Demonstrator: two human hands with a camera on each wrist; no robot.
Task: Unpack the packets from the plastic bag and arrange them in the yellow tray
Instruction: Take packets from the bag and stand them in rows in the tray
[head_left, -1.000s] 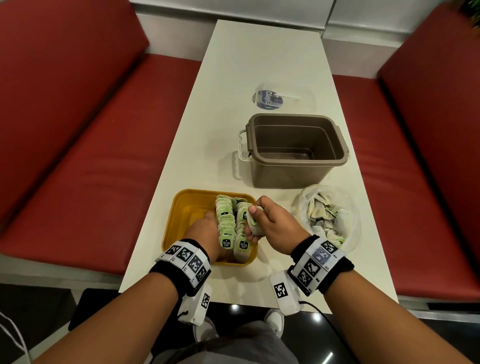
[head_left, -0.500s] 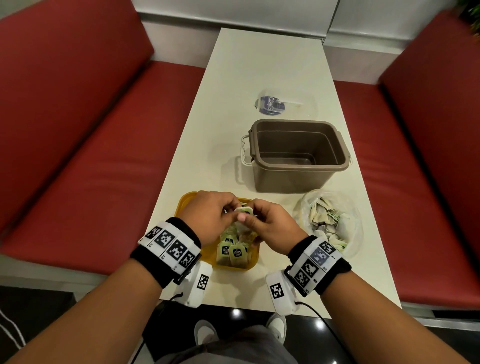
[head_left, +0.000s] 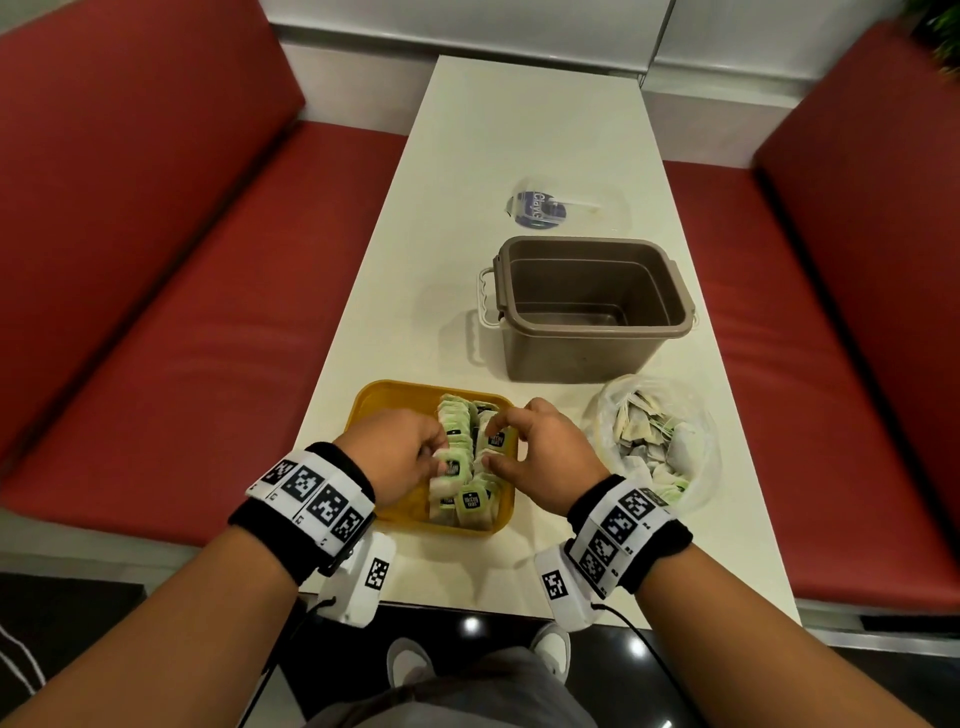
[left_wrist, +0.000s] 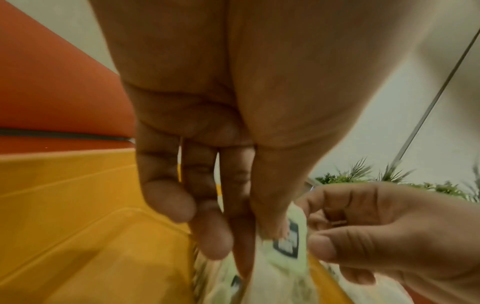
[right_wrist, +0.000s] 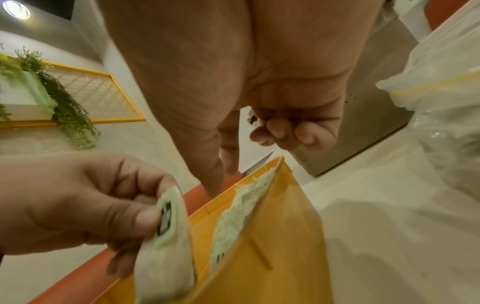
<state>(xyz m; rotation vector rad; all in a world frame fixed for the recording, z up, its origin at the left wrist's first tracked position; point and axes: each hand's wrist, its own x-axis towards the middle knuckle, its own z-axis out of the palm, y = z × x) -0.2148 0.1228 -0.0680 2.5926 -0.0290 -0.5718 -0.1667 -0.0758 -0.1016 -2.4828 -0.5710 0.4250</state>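
The right hand (right_wrist: 259, 86) fills the upper middle of the frame, palm toward the camera, thumb and forefinger pointing down, the other fingers curled in. At lower left the left hand (right_wrist: 78, 201) pinches a pale green packet (right_wrist: 166, 242) in its grip. The yellow tray (right_wrist: 280, 236) rises from the bottom centre, a row of packets (right_wrist: 233, 216) inside it. The plastic bag (right_wrist: 446, 92) sits at right on the white table (right_wrist: 389, 246).

Left hand (head_left: 400, 453) pinching (thumb against fingers (left_wrist: 207, 236)); right hand (head_left: 540, 457) loosely curled.
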